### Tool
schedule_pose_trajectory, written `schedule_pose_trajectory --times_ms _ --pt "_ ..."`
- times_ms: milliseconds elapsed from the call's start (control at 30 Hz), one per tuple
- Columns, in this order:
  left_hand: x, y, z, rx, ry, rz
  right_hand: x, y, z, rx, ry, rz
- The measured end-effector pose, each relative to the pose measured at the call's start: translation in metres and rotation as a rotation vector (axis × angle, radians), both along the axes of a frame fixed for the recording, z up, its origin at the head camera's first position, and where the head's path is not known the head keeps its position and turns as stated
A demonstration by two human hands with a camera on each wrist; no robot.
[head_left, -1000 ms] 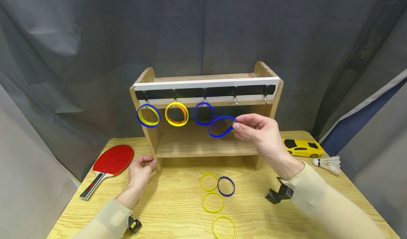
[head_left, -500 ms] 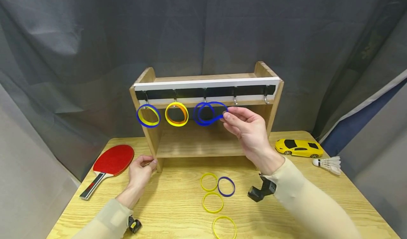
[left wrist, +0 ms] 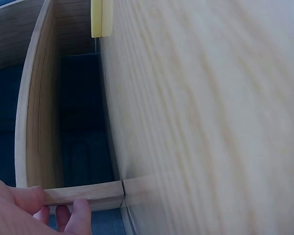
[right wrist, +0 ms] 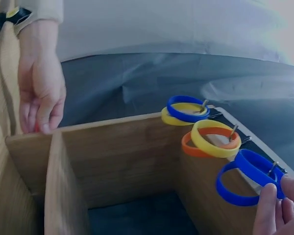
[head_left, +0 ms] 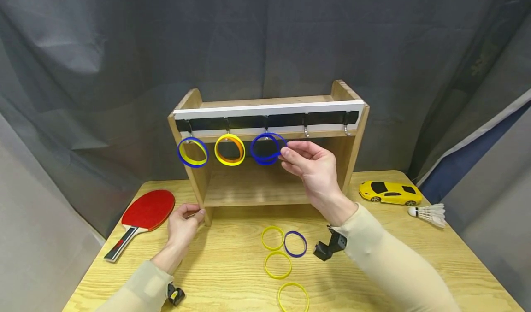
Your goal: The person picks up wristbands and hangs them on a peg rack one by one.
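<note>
My right hand [head_left: 315, 173] pinches a blue silicone wristband [head_left: 277, 155] between thumb and fingers, in front of the third hook. There it overlaps another blue wristband [head_left: 251, 151] hanging from that hook; in the right wrist view a hook tip [right wrist: 273, 168] shows inside the blue loops. On the first hook hang a blue and a yellow wristband [head_left: 193, 151], on the second a yellow and an orange wristband [head_left: 230, 150]. Low on the left, my left hand [head_left: 182, 226] grips the edge of the wooden shelf's side panel [head_left: 198, 183].
Two bare hooks, one a metal hook [head_left: 306, 131], are at the rail's right. Several loose wristbands, including a blue wristband [head_left: 295, 244], lie on the table [head_left: 232, 275]. A red table tennis paddle [head_left: 149, 209] lies left; a yellow toy car [head_left: 390, 193] and a shuttlecock [head_left: 427, 214] sit right.
My right hand has moved left and slightly up, carrying the blue wristband from beside the hanging blue one to overlapping it. The left hand has stayed at the shelf's side.
</note>
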State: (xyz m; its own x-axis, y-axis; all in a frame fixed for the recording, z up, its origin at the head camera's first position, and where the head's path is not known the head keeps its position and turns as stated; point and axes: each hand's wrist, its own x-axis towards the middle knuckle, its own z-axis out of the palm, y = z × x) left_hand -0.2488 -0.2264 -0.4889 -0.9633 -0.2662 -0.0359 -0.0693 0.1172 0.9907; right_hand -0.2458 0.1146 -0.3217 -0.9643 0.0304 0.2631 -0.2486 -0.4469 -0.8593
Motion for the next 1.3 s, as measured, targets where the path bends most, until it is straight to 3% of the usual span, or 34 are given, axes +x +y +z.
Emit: schedule_pose_trajectory --times_ms 600,833,1000,1167,1300 --pt "0.001 0.001 0.000 -0.007 0.004 0.012 -0.001 0.007 -0.010 0.117 0.027 -0.017" --pt "0.000 0.001 0.000 -0.002 -0.006 0.010 0.008 0.024 -0.019 0.270 0.040 0.008" --pt "0.002 0.001 0.001 0.000 -0.002 0.010 0.019 0.041 -0.047 0.478 0.047 0.081" --pt "0.002 0.002 0.002 0.000 0.001 0.014 0.028 0.058 -0.098 0.783 0.009 0.180" --pt "0.001 0.001 0.001 0.003 0.002 0.013 0.031 0.073 -0.135 1.012 0.034 0.206"
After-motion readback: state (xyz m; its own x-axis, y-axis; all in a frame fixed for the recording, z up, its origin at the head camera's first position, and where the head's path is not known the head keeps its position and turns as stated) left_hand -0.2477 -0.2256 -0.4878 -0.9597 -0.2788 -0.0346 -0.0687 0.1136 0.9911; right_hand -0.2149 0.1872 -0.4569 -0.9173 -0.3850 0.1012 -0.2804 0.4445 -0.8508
